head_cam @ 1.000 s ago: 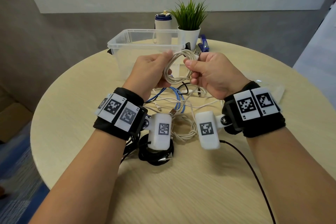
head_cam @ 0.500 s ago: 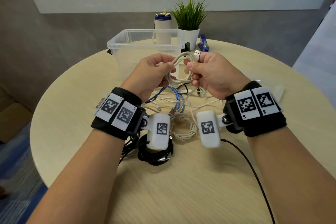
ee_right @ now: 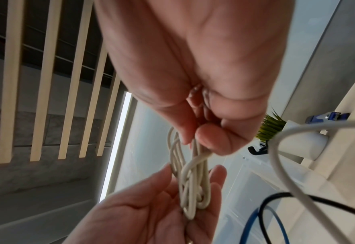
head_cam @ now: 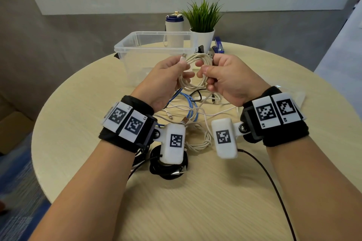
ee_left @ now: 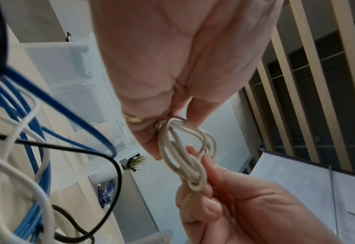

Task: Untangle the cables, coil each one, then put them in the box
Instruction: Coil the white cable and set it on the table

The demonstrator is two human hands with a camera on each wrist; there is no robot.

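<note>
Round and pale, the table carries a clear box at its far side, near enough that a finished coil can go straight in. Both hands hold 1 cream cable above the tangle, likely to keep its loops clear of the others. Left hand pinches one side of the coil and its plug end; right hand curls round the other side. A black coil lies beside the left wrist, not yet boxed.
</note>
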